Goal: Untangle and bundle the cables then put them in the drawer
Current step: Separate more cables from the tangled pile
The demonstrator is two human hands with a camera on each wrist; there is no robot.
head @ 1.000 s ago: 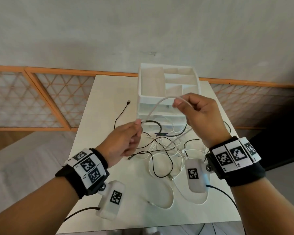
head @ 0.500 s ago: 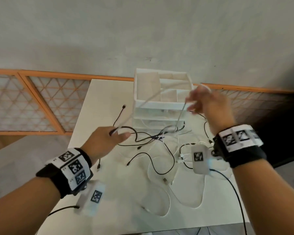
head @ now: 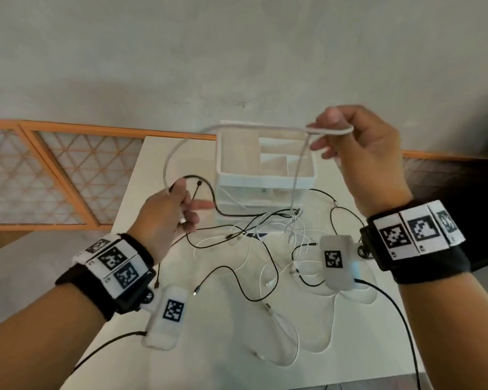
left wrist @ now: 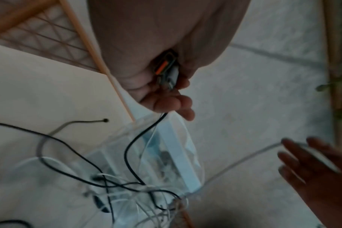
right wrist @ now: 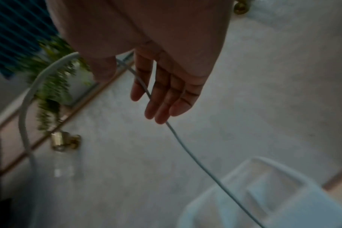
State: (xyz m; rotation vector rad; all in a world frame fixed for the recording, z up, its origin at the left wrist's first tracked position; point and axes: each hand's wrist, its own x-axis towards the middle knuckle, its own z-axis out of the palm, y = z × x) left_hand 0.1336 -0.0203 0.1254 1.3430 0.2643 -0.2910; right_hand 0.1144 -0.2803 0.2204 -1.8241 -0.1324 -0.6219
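Observation:
My left hand grips the USB plug of a white cable, low and left of the white drawer unit. A black cable also hangs from its fingers. The white cable arcs up and across to my raised right hand, which pinches a loop of it between thumb and forefinger above the unit's right corner. From there the cable drops past the straight fingers into the tangle of black and white cables on the table.
The drawer unit stands at the table's far middle, its top tray open and divided. An orange-framed lattice rail runs behind the table. A grey wall rises beyond it. A green plant hangs off to the side.
My hands have drawn apart. The right hand rose up and right with the white cable, pulling a long arc out of the tangle. The left hand moved left, still holding the plug.

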